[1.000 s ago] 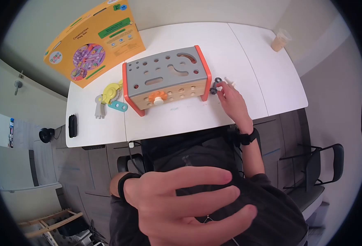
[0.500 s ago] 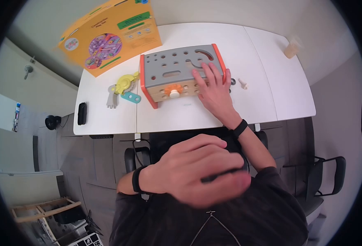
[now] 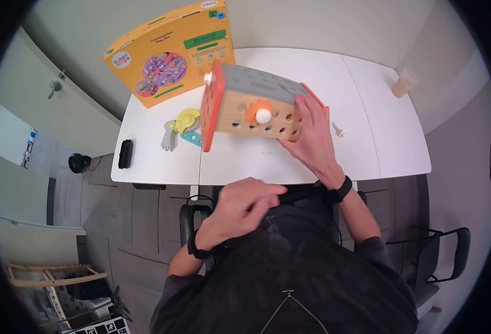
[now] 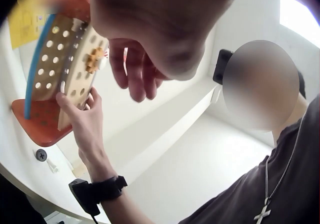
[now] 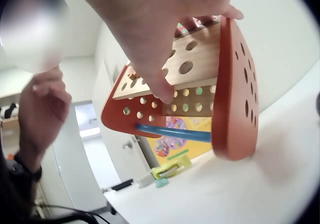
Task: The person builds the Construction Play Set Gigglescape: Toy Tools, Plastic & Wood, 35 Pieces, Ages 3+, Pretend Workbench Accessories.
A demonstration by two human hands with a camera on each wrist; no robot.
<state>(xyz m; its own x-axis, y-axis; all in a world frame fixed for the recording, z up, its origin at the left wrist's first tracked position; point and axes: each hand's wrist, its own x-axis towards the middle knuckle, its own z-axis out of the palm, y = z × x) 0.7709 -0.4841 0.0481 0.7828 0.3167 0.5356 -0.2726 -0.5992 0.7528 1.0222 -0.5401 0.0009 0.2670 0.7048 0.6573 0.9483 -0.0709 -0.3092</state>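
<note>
A toy workbench with a grey top, pale wood sides and red ends is tilted over the white table. My right hand grips it at its right end, thumb under the wooden side and fingers over the grey top. In the right wrist view the thumb hooks the lower edge of the holed wooden panel, and a blue rod spans the underside. An orange gear with a white knob sits on the front. My left hand hangs before my torso, fingers loosely bent and holding nothing.
Left of the workbench lie a yellow toy saw, a grey claw-shaped piece and a teal holed strip. A white peg and a dark screw lie rightward. A yellow box stands behind; a cup stands far right.
My right hand went from the small dark pieces to the workbench and took hold of it. The workbench has tipped up and turned. My left hand has drawn back toward my torso.
</note>
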